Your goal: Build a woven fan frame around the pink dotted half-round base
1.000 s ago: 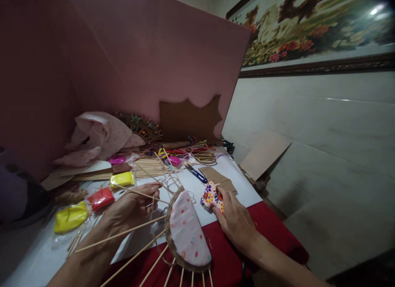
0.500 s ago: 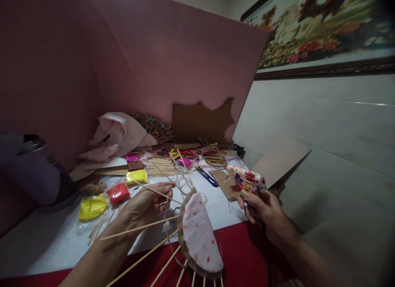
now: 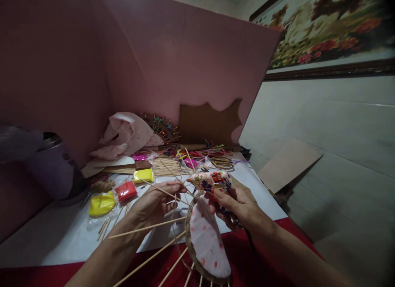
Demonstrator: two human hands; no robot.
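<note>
My right hand grips a floral-patterned glue gun, its nozzle pointing left at the top rim of a half-round woven piece padded with pink spotted fabric. My left hand holds that piece near its upper left edge, fingers pinched around a thin wooden stick and twine. Several long sticks radiate from the woven rim toward me. The piece rests over a red cloth on a white table.
Clay packets in yellow, red and other colours lie left. A bundle of sticks, coloured cords, pink fabric and brown cardboard sit at the back against a pink board. A purple bottle stands far left.
My right hand lifted the glue gun from the table at the right and brought it left, up to the top of the woven piece. My left hand stayed on the piece.
</note>
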